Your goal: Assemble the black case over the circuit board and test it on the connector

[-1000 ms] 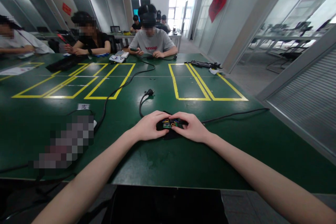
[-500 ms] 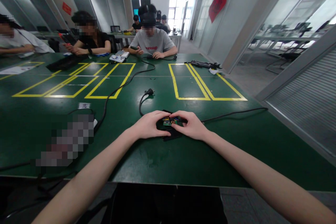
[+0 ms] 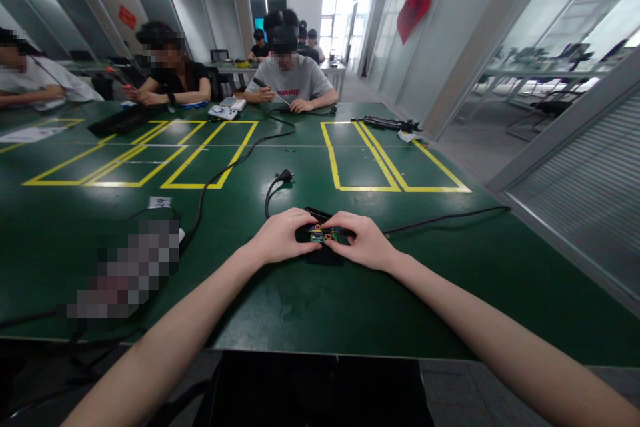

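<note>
A small green circuit board [image 3: 317,237] with copper-coloured coils lies between my hands, over an open black case [image 3: 325,257]. My left hand [image 3: 281,237] grips the board's left side between thumb and fingers. From the right, my right hand [image 3: 367,241] pinches the opposite side the same way. The fingers hide the board's ends, so where exactly it touches the case I cannot tell. A black cord ending in a plug [image 3: 285,176] lies just beyond my left hand. Another black cord [image 3: 450,215] runs off to the right from behind my right hand.
Left of me is a blurred-out object [image 3: 130,270] with cables, near a small paper label [image 3: 160,203]. Yellow tape [image 3: 367,188] marks rectangles on the green table [image 3: 280,313]. A folded black tripod-like item [image 3: 387,123] lies far right. Co-workers sit across the table.
The black case has turned a little under the board, with more of its far edge showing. Both hands keep their grip and shift slightly. A co-worker opposite has raised a thin tool.
</note>
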Available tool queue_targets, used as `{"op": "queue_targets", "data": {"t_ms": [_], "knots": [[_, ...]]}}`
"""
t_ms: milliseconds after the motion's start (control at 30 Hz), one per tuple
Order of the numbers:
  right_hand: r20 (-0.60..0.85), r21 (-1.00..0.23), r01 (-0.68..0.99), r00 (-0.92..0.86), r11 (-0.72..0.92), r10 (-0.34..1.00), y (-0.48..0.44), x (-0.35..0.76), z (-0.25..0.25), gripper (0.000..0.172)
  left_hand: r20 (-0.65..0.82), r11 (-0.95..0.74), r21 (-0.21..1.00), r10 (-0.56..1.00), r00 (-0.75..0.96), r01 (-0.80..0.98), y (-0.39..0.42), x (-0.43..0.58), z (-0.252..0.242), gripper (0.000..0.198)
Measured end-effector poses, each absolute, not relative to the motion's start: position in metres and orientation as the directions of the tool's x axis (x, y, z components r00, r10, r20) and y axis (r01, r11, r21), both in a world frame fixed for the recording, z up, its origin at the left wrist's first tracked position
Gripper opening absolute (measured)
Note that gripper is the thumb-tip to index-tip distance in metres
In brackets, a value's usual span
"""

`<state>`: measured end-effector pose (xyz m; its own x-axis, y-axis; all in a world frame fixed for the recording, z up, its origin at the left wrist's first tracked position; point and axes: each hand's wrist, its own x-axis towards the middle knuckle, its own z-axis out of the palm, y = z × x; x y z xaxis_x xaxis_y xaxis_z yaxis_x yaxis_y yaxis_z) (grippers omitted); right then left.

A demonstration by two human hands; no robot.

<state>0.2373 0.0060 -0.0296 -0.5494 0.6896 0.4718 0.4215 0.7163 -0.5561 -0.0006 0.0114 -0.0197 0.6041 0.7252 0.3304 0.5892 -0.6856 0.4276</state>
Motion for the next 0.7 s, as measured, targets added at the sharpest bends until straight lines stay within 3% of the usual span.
{"op": "queue_targets", "data": {"t_ms": [433,700], "knots": [[0.448,-0.555,0.497,-0.497,0.667,0.743,0.0098,0.2352,-0.0330,0.021,0.297,-0.672,0.412,0.737,0.607,0.615,0.0109,-0.0006,-0.0150,0.037],[0.482,-0.597,0.396,-0.518,0.698,0.706,0.0090,0.2343,-0.0352,0.021,0.343,-0.691,0.436,0.720,0.604,0.576,0.0156,0.0010,-0.0210,0.036]]}}
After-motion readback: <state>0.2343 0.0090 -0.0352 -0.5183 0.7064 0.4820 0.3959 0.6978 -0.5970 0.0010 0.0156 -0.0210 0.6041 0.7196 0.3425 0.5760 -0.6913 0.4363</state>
